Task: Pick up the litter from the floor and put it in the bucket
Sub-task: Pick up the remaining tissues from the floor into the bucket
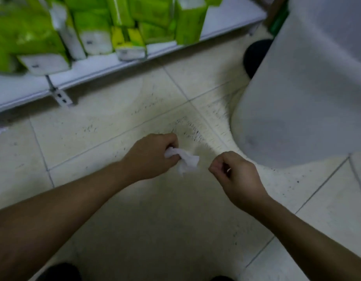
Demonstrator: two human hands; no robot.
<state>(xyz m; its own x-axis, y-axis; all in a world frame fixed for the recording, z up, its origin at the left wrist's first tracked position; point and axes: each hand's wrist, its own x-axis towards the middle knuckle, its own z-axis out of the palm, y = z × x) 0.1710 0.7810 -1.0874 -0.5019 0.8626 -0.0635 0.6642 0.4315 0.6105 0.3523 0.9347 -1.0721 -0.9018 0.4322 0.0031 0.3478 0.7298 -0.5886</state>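
Observation:
My left hand is closed around a crumpled white tissue, which sticks out to the right of the fist, just above the pale tiled floor. My right hand hovers close beside it with fingers curled in; a tiny white scrap shows between its fingertips, too small to tell what it is. A large white bucket stands on the floor at the right, its side wall just beyond my right hand. Its opening is out of view.
A low white shelf runs along the back left, stacked with green-and-white tissue packs. A dark round object sits behind the bucket. The speckled floor tiles stretch under my arms.

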